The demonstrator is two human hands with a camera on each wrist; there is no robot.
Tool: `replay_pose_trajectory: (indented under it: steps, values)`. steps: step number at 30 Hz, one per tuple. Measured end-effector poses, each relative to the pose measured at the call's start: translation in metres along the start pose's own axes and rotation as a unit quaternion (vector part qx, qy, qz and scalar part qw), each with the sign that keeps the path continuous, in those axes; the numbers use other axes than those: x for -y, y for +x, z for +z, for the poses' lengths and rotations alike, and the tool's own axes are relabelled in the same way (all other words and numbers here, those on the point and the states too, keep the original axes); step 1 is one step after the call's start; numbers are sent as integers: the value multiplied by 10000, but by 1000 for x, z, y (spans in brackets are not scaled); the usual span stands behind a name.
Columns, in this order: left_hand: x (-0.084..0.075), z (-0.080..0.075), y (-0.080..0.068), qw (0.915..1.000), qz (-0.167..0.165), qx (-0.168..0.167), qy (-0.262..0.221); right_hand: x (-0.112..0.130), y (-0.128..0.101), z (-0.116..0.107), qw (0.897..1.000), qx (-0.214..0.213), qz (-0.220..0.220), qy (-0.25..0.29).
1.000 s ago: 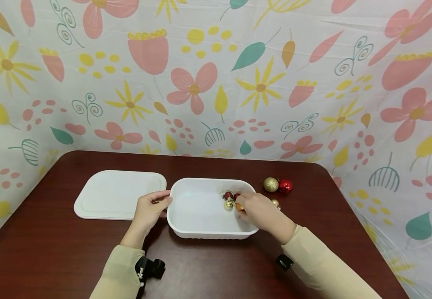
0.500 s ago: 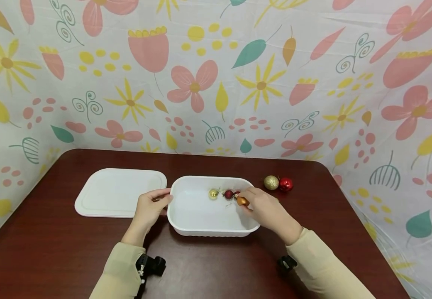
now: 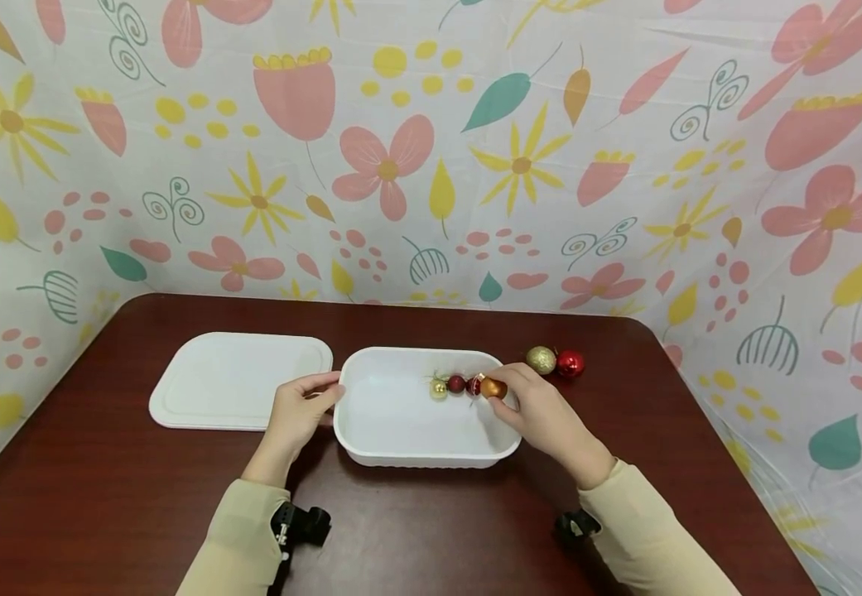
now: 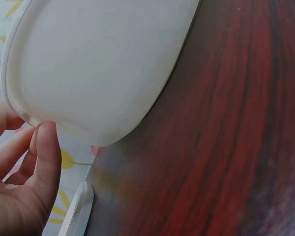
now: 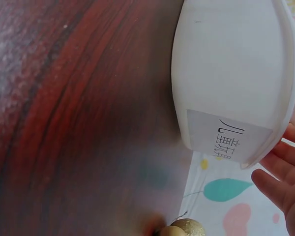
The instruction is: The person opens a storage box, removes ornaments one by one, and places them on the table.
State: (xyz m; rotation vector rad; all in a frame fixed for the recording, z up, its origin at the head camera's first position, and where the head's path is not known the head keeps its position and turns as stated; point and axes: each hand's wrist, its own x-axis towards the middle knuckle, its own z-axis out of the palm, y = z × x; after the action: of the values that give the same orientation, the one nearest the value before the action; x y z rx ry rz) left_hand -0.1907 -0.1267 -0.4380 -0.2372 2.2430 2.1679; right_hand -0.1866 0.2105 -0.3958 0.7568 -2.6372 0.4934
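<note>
Centrally on a dark red wooden table (image 3: 103, 497) sits a white plastic tub (image 3: 393, 443), open at the top, which serves as the landmark. A person's left hand (image 3: 298, 414) rests at the tub's left rim, fingers and thumb curled over the edge and pinching it. Their right hand (image 3: 542, 414) reaches over the tub's right rim; its fingertips pinch a small orange bauble (image 3: 493, 387) held just inside the tub near its far right corner. Right beside that bauble, inside the tub and running leftward along the far wall, lie a dark red bauble (image 3: 456, 384) and a small gold bauble (image 3: 439, 387), with another red one partly hidden between them and the fingers.

Just beyond the tub's far right corner, on the table, a glittery gold ball (image 3: 541, 360) and a shiny red ball (image 3: 570, 364) touch each other. To the tub's left lies its flat white lid (image 3: 237, 381).

Such baubles look very light, smooth and rounded, so likely slippery and easy to crack if squeezed; a gentle fingertip pinch around the middle, or at the little cap and string, seems the safest hold.
</note>
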Motion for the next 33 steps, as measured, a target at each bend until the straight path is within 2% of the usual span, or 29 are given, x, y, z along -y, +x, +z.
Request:
replay_pose_trajectory:
  steps: [6,15,20,25,33]
  values:
    - [-1,0,2,10000,2,-16,-9,-4,-1,-2,9985,-279,143,451]
    - [0,1,1,10000,17,1,93,-9,-5,-1,9962,-585,236,607]
    - [1,1,-4,10000,-43,37,65,-10,-11,-2,9929,-667,573,804]
    - [1,0,-7,10000,-79,52,22,-13,-18,-5,9849,-737,1008,1199]
    - [0,0,-2,10000,2,33,-13,-28,-21,-11,9763,-1050,1341,1338]
